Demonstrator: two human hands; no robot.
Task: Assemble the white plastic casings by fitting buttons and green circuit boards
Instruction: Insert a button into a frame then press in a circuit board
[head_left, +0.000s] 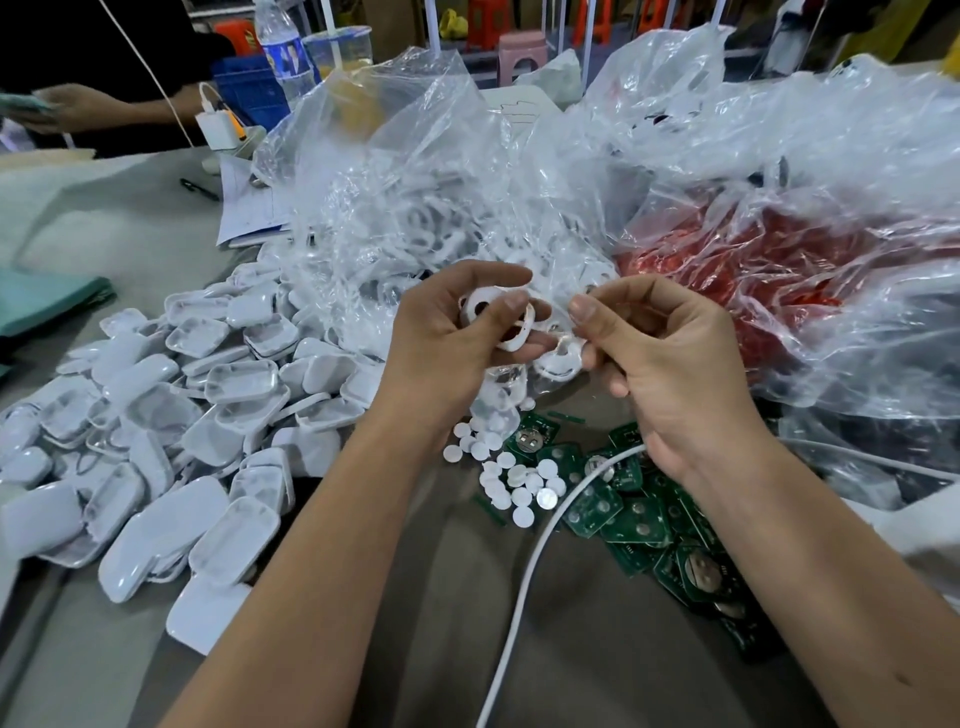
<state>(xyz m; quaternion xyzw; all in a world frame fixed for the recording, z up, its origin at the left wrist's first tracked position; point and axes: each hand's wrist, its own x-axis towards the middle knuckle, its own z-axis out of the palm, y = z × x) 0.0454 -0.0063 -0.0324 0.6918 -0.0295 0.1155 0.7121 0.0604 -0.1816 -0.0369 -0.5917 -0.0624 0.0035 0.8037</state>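
My left hand (452, 338) grips a white plastic casing (498, 317) with round button holes, held above the table at the middle. Close to its right, my right hand (660, 358) has its fingers curled, thumb and fingertips pinched near the casing; what it holds is too small to tell. Below the hands lie several round white buttons (511, 475) and a heap of green circuit boards (639, 514). More white casings (395, 244) fill a clear plastic bag behind my hands.
A large pile of white casing halves (182, 415) covers the left of the table. A white cable (524, 587) runs under my right wrist. A clear bag with red contents (769, 270) sits right. Another person's hands (78, 109), a bottle (283, 49), and a charger (218, 127) are far left.
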